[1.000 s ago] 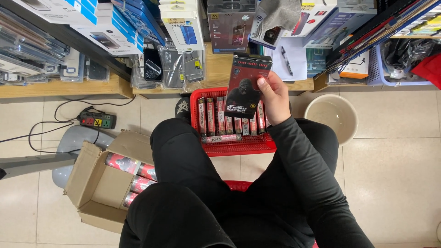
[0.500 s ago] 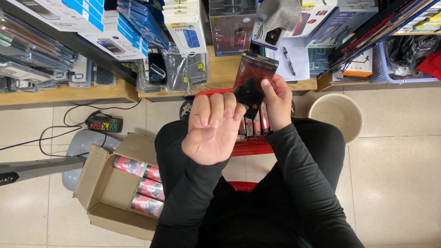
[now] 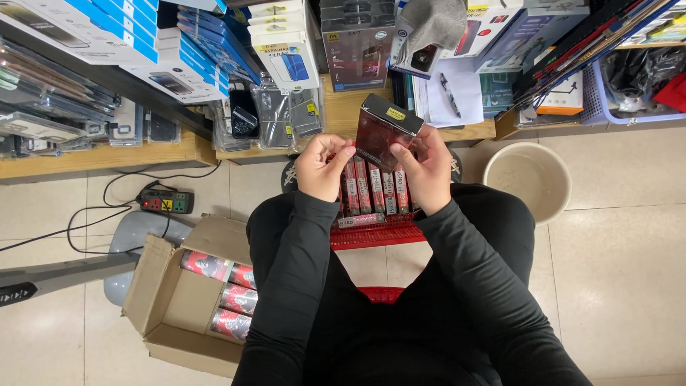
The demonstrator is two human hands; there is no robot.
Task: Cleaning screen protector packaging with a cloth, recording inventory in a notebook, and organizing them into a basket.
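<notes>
Box [image 3: 384, 130], dark red with a black top, was held tilted between both hands above the red basket [image 3: 376, 232], which stood between the person's knees and carried a row of similar boxes. Left hand [image 3: 323, 168] pinched its left edge with the fingertips; right hand [image 3: 426, 170] was closed around its right side. An open carton [image 3: 168, 297] with more boxes lay on the floor to the left, a beige bucket [image 3: 527, 179] to the right.

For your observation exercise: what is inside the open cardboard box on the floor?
Inside the cardboard box, red-and-black packs lie along its right side. The person's left arm covers the box's right edge, so anything there is hidden.
</notes>
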